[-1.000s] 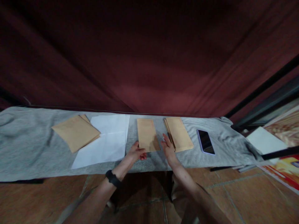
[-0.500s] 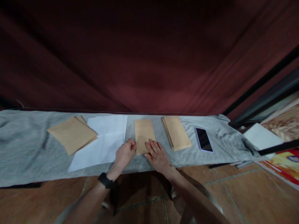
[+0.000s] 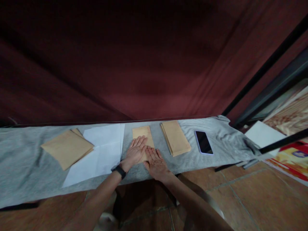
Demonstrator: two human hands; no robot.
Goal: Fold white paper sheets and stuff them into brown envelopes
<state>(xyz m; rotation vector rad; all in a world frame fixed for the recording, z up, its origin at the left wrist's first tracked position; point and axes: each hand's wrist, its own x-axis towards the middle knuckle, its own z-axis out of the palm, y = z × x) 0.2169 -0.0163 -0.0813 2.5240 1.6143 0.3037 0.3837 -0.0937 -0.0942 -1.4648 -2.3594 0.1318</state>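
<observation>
A brown paper envelope (image 3: 141,131) lies on the grey cloth in front of me, its lower part covered by my hands. My left hand (image 3: 136,150) rests flat across its left and middle part, fingers stretched out. Close beside it, my right hand (image 3: 157,163) lies flat over the lower right edge, fingers extended. To the right is a stack of brown envelopes (image 3: 176,138). On the left, white paper sheets (image 3: 103,157) lie partly under another pile of brown envelopes (image 3: 67,148).
A phone (image 3: 203,142) with a pale purple edge lies right of the envelope stack. The grey cloth (image 3: 21,160) covers a long narrow surface against a dark red curtain (image 3: 149,80). Black bars (image 3: 262,73) and a red-yellow package (image 3: 295,160) are at the right, above a tiled floor (image 3: 252,192).
My left hand has opened from a curled grip at the envelope's left edge and moved right onto it, lying flat. My right hand stays flat on the envelope. The view has shifted slightly.
</observation>
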